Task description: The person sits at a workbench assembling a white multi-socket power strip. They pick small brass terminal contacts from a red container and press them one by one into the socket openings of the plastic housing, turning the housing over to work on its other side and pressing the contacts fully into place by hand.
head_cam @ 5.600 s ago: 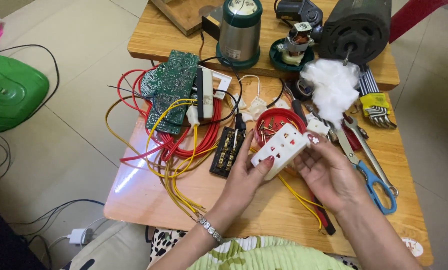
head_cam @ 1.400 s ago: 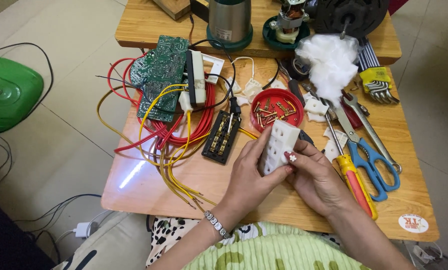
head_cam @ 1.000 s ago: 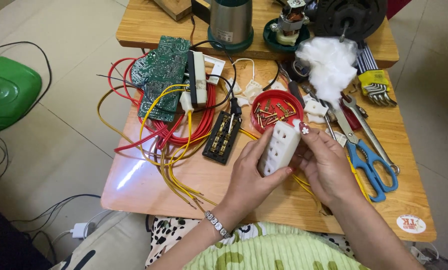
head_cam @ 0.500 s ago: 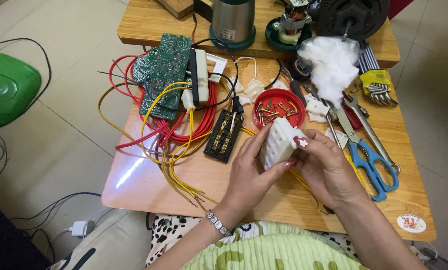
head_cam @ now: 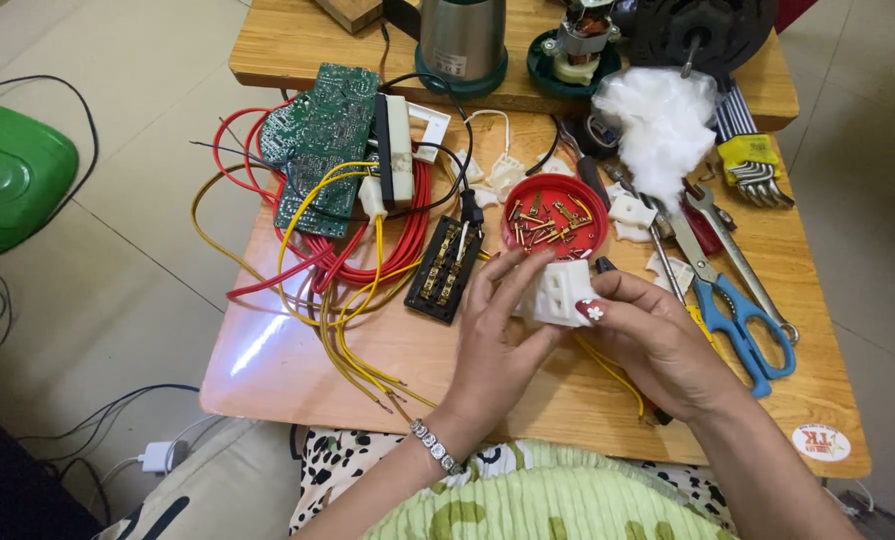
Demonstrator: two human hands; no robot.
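Socket block (head_cam: 560, 293) has tipped upright vs. earlier, now just below red dish (head_cam: 554, 222). Both hands' fingers clamp it: left hand (head_cam: 498, 340) from left, right hand (head_cam: 658, 335) from right; long axis ~vertical.

Bare counter (head_cam: 298, 350) lies open at 8 o'clock of the hands. Wires (head_cam: 348, 270) crowd 10 o'clock, the terminal block (head_cam: 446, 270) and red lid (head_cam: 553, 215) bar 12, and scissors (head_cam: 733, 310) lie close at 3.
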